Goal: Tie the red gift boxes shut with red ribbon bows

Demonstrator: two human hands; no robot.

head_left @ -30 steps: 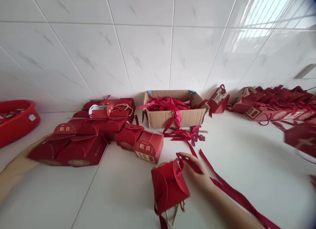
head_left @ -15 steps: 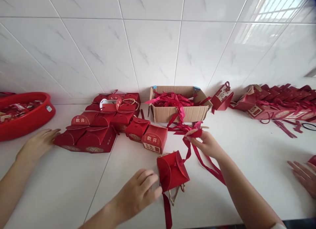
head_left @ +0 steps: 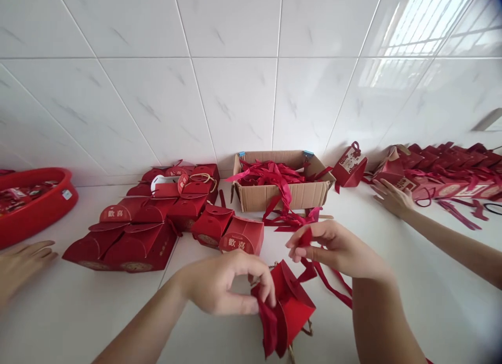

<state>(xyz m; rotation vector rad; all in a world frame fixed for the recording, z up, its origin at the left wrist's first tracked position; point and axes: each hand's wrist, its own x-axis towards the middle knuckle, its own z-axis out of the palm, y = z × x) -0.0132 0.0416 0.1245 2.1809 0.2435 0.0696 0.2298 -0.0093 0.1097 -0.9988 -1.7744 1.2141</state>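
Observation:
A small red gift box (head_left: 296,309) with curved closing flaps lies tilted on the white table between my hands, its twisted cord handles poking out underneath. My left hand (head_left: 223,283) is closed over the box's left side, thumb and fingers pinching a red ribbon (head_left: 269,322) that hangs down over the box. To the right and above, my right hand (head_left: 337,249) pinches the ribbon's other end (head_left: 305,238), which runs down to the far side of the box. Whether the ribbon is knotted cannot be made out.
Filled-looking red boxes (head_left: 137,243) stand grouped at left. A cardboard box (head_left: 290,196) of ribbons sits by the tiled wall. A red basin (head_left: 43,212) is far left, more boxes (head_left: 443,189) far right. Other people's hands rest at left (head_left: 27,264) and right (head_left: 396,199).
My left hand has moved onto the box and taken the ribbon's near end. My right hand is lower, still pinching ribbon. The box has turned slightly. Another person's hand has reached the right-hand boxes.

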